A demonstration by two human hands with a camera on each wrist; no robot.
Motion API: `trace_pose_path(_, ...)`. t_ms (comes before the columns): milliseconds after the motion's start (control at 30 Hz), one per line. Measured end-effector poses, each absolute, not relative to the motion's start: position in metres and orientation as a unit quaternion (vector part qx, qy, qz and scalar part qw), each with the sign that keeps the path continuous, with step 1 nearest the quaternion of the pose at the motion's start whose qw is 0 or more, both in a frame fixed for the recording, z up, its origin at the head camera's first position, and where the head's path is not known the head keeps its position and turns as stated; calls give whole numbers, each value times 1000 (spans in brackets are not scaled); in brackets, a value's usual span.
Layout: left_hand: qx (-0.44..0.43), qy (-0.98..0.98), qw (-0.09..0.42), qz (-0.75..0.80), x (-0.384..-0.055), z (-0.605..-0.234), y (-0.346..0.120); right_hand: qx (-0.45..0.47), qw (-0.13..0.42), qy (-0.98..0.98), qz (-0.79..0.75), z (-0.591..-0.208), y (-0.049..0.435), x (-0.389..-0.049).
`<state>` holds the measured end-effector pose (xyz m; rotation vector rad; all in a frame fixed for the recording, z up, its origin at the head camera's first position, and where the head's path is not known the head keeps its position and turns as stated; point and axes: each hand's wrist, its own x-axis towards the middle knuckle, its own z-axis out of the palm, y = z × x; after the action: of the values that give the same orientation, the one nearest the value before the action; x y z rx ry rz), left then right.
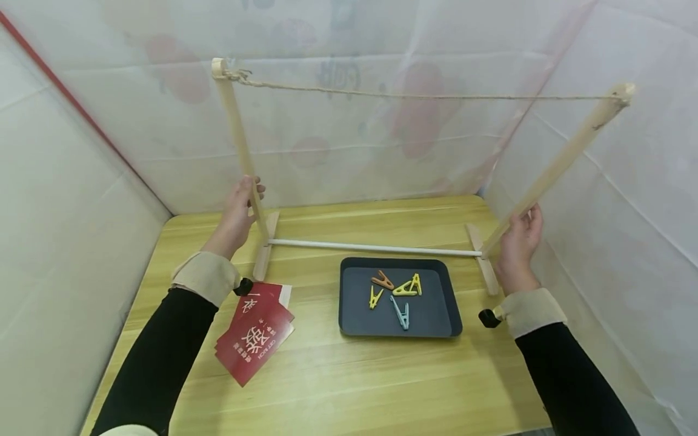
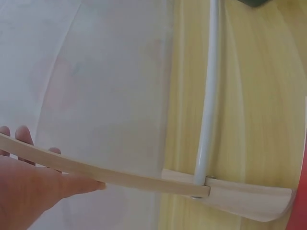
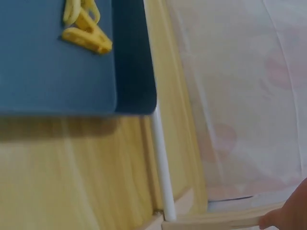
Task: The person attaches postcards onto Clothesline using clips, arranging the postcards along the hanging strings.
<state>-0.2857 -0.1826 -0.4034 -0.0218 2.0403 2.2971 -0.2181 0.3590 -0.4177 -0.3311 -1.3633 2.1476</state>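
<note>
A wooden rack stands on the table, with a thin twine line (image 1: 376, 94) strung between the tops of its two posts and a white rod (image 1: 376, 247) joining them low down. My left hand (image 1: 239, 212) grips the left post (image 1: 237, 124), its thumb on one side and fingers on the other in the left wrist view. The right post (image 1: 564, 158) leans outward, and my right hand (image 1: 519, 245) holds its lower part. In the right wrist view only a bit of the right hand (image 3: 290, 213) shows at the post. Each post has a flat wooden foot (image 1: 263, 257).
In front of the rod lies a dark tray (image 1: 349, 330) holding several yellow, orange and blue clothespins (image 1: 402, 312). Red cards (image 1: 253, 342) with white characters overlap on the table (image 1: 327, 387) at left. Pale sheeting (image 1: 349, 163) walls the back and sides.
</note>
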Motion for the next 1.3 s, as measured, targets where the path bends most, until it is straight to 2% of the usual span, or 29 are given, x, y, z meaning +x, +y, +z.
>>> trace_pose_path(633, -23, 656, 3, 755, -255, -407, -236, -130, 260, -571, 768, -429, 303, -260)
trace_pose_path(1033, -48, 649, -6, 759, -247, -408, -263, -134, 242, -591, 758, -438, 273, -266)
trace_pose_path(1200, -42, 651, -8, 758, -247, -408, -266, -159, 204, -621, 740, -442, 271, -259)
trace_pose_path(1300, -40, 667, -1, 744, -248, -406, -265, -164, 156, -648, 727, -444, 274, -252)
